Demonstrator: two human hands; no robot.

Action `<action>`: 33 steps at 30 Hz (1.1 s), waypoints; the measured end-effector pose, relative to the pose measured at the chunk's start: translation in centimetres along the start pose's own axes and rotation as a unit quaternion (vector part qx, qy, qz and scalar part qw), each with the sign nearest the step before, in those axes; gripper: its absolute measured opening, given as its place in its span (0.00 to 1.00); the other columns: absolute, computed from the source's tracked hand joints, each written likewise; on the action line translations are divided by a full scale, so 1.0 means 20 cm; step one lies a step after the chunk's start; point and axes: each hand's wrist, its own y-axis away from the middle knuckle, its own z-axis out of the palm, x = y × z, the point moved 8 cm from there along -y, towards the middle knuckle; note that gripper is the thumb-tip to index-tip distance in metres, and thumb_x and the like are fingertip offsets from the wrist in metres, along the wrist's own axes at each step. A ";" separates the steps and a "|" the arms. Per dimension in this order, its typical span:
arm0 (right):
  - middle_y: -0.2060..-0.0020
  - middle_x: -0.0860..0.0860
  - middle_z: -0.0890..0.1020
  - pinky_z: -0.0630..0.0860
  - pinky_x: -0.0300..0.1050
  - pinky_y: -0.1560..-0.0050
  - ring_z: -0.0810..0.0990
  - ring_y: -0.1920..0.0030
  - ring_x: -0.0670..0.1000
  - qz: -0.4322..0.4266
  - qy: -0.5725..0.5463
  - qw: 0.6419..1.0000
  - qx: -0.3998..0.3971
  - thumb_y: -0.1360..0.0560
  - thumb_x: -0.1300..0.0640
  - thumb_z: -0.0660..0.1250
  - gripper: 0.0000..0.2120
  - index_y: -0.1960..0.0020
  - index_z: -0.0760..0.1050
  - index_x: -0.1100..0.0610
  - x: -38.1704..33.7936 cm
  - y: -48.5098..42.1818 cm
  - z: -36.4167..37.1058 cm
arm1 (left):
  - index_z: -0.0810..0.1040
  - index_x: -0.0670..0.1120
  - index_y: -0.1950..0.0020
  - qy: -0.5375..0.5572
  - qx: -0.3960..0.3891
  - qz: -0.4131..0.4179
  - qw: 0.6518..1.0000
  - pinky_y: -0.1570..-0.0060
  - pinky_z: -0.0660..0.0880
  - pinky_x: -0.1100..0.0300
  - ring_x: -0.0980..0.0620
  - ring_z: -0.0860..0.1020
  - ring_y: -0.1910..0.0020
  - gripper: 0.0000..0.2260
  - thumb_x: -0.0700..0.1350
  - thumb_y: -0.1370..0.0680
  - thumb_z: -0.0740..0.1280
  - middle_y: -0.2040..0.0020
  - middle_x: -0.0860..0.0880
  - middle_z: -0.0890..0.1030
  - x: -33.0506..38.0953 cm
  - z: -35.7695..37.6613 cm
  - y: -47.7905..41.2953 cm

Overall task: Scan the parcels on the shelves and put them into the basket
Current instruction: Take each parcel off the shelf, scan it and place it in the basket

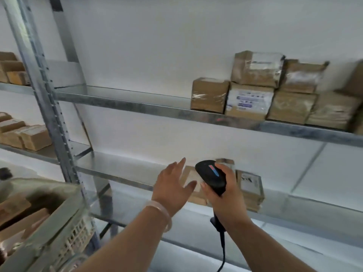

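Observation:
My right hand (pixel 225 190) grips a black barcode scanner (pixel 213 178) with a cable hanging down, aimed at the middle shelf. My left hand (pixel 172 183) reaches forward with fingers spread, in front of a brown parcel (pixel 191 177) on that shelf; whether it touches the parcel I cannot tell. Another parcel with a white label (pixel 250 188) lies to the right of the scanner. A pale perforated basket (pixel 59 222) at the lower left holds several brown parcels. Several taped cardboard parcels (pixel 253 101) are stacked on the upper shelf at the right.
The shelving is grey metal with an upright post (pixel 49 107) at the left. More brown parcels (pixel 23 137) sit on the neighbouring rack's shelves at the far left. A white wall backs the shelves.

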 end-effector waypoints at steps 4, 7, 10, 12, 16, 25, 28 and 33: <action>0.50 0.30 0.77 0.75 0.29 0.63 0.80 0.54 0.36 0.007 0.031 0.998 0.054 0.28 0.48 0.73 0.28 0.42 0.61 0.24 0.09 -0.01 -0.47 | 0.53 0.61 0.20 0.012 -0.024 0.043 0.999 0.24 0.56 0.50 0.50 0.57 0.22 0.34 0.60 0.22 0.65 0.21 0.53 0.60 0.42 0.29 -0.03; 0.50 0.29 0.76 0.74 0.27 0.60 0.77 0.50 0.32 0.002 0.037 0.996 0.082 0.28 0.50 0.74 0.29 0.42 0.62 0.25 0.13 -0.03 -0.76 | 0.53 0.62 0.21 0.012 -0.034 0.066 0.997 0.24 0.60 0.48 0.49 0.59 0.22 0.34 0.60 0.23 0.66 0.21 0.53 0.61 0.67 0.45 -0.04; 0.47 0.29 0.74 0.73 0.29 0.56 0.78 0.49 0.37 0.000 0.050 0.993 0.105 0.28 0.49 0.73 0.27 0.41 0.62 0.28 0.12 -0.03 -0.99 | 0.52 0.63 0.21 0.012 -0.052 0.085 0.995 0.25 0.62 0.45 0.48 0.57 0.22 0.34 0.61 0.22 0.66 0.20 0.53 0.59 0.89 0.57 -0.05; 0.46 0.31 0.74 0.75 0.34 0.54 0.79 0.48 0.42 0.000 0.059 0.991 0.117 0.28 0.50 0.73 0.27 0.39 0.62 0.31 0.11 -0.04 -1.11 | 0.50 0.63 0.21 0.007 -0.063 0.100 0.993 0.25 0.61 0.43 0.47 0.55 0.21 0.35 0.61 0.22 0.65 0.20 0.53 0.58 1.03 0.61 -0.06; 0.44 0.37 0.77 0.79 0.45 0.47 0.79 0.47 0.47 -0.012 0.076 0.986 0.150 0.27 0.52 0.73 0.28 0.35 0.63 0.36 0.07 -0.06 -1.31 | 0.49 0.62 0.20 -0.017 -0.064 0.139 0.988 0.25 0.58 0.47 0.47 0.54 0.20 0.35 0.62 0.21 0.64 0.19 0.53 0.56 1.26 0.65 -0.11; 0.51 0.30 0.75 0.72 0.30 0.57 0.78 0.51 0.38 -0.006 0.117 0.965 0.234 0.27 0.49 0.73 0.27 0.37 0.62 0.32 -0.01 -0.09 -1.70 | 0.50 0.60 0.20 0.006 -0.102 0.221 0.970 0.25 0.58 0.46 0.48 0.54 0.20 0.34 0.63 0.22 0.63 0.19 0.53 0.57 1.69 0.79 -0.18; 0.51 0.30 0.75 0.71 0.30 0.57 0.78 0.50 0.38 -0.004 0.111 0.961 0.254 0.27 0.49 0.73 0.26 0.36 0.63 0.35 -0.03 -0.14 -1.82 | 0.52 0.59 0.19 0.017 -0.105 0.242 0.964 0.24 0.59 0.45 0.48 0.54 0.20 0.34 0.62 0.21 0.63 0.19 0.53 0.57 1.82 0.81 -0.20; 0.54 0.29 0.78 0.70 0.27 0.62 0.78 0.53 0.34 -0.032 0.104 0.954 0.279 0.28 0.50 0.72 0.24 0.40 0.64 0.33 -0.09 -0.24 -2.04 | 0.55 0.54 0.20 0.071 -0.097 0.256 0.959 0.27 0.62 0.49 0.48 0.60 0.23 0.34 0.58 0.22 0.67 0.22 0.52 0.62 2.04 0.79 -0.26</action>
